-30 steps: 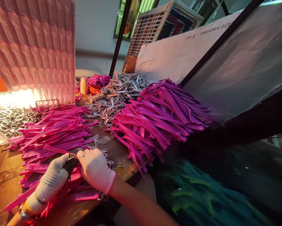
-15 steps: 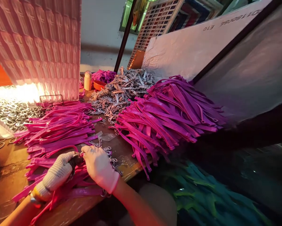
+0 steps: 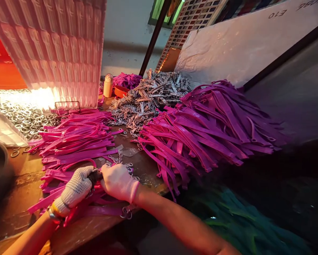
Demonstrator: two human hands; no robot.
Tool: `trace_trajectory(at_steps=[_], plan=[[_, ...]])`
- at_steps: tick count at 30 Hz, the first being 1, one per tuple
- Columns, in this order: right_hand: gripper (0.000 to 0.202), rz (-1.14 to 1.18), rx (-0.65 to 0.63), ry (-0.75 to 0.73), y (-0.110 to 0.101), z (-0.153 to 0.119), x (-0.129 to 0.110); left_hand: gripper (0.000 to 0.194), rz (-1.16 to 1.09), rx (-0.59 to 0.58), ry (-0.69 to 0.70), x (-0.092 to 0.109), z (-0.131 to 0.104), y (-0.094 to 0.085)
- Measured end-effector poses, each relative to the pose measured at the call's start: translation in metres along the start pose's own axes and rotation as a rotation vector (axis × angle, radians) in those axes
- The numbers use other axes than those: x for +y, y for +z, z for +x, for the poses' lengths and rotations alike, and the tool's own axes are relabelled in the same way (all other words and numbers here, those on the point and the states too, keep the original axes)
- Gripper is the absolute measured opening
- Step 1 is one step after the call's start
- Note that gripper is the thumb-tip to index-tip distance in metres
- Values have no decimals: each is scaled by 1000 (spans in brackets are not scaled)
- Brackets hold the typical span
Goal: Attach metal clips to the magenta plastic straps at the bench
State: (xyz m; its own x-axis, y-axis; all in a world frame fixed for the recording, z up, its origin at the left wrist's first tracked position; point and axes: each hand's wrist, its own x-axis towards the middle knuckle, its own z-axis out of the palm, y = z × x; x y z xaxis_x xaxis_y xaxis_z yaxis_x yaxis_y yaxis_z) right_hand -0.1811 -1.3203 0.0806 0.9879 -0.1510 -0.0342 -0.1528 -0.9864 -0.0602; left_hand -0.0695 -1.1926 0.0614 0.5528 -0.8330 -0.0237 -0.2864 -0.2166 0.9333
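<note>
Magenta straps (image 3: 76, 138) lie in a loose row across the table (image 3: 79, 235), running down under both my hands. Left hand (image 3: 75, 187), dotted glove, is clamped around a dark object (image 3: 95, 175); can't make out what it is. Right hand (image 3: 119, 181), thinner glove, is curled in with fingertips right at that object's far end. Can't tell what they pinch; my own knuckles hide it. Work point sits between the two hands, just above the straps.

Progress, my read: mid-piece, current one not done. Plenty left: loose silver rings (image 3: 33, 122) heaped at left, metal hardware pile (image 3: 153, 94) at the back. Small rings (image 3: 126, 212) sit by strap ends near my right wrist; attached or just lying there, can't say. Big strap heap (image 3: 201, 124) on the right: finished or waiting, unclear.
</note>
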Motion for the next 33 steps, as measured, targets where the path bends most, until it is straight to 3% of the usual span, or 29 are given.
trace_trajectory(at_steps=[4,6,8,10,12,15,19,21,24,29,33], plan=[[29,0,-35,-8,-11,-6,3,15,142,-126,-48,10,0,-34],[28,10,-46,37,-19,-11,9,17,254,-54,-28,14,-2,-62],[34,26,-104,57,-26,-14,23,21,312,88,-52,15,-5,-85],[44,61,-158,44,-33,-9,47,32,208,158,-165,14,-6,-94],[43,106,-103,124,-36,8,80,37,-62,112,-293,12,-5,-84],[31,118,40,432,-34,52,133,49,-497,-80,-369,11,2,-48],[34,99,4,597,-18,117,180,57,-825,-231,-440,17,19,-14],[35,124,-28,620,-8,136,190,57,-949,-240,-544,20,26,-13],[34,177,-53,635,4,144,195,54,-1066,-268,-644,15,33,-17],[35,208,-43,699,4,133,195,45,-1018,-175,-572,-3,32,-14],[32,173,23,776,-15,112,186,47,-947,-167,-518,1,29,-8]])
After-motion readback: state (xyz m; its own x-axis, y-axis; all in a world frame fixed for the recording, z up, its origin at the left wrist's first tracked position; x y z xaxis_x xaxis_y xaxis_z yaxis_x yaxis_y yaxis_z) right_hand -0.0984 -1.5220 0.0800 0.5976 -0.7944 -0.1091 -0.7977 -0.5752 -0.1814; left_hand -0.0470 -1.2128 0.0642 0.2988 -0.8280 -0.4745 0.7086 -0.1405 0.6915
